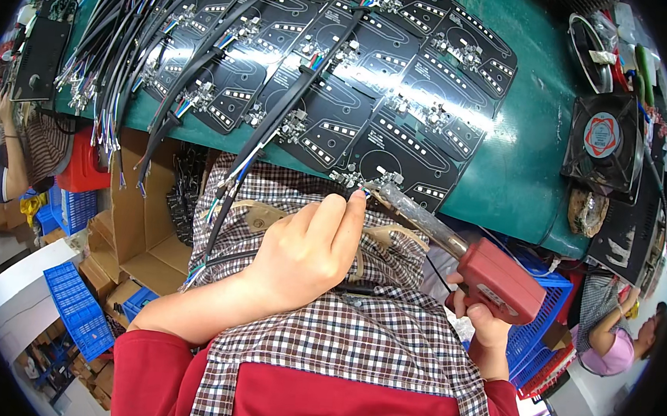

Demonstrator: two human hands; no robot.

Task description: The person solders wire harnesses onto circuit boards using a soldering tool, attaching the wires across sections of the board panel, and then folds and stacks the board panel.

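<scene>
Crate, blue, low on my far left, and over the desk edge beside it spill black cables, their coloured wire ends dangling in a thick bunch! Next along, circuit boards, black and set side by side, a few long cables lying right across them. Now the middle: my left hand, thumb and forefinger pinched together on a thin wire at the near edge of the lowest board! Coming in from the right, the soldering gun, its tip close by that fingertip; touching the wire or not, I can't tell. Its red body sits in my right hand, fingers curled around it from below. Far right, a black fan stands on the desk!
</scene>
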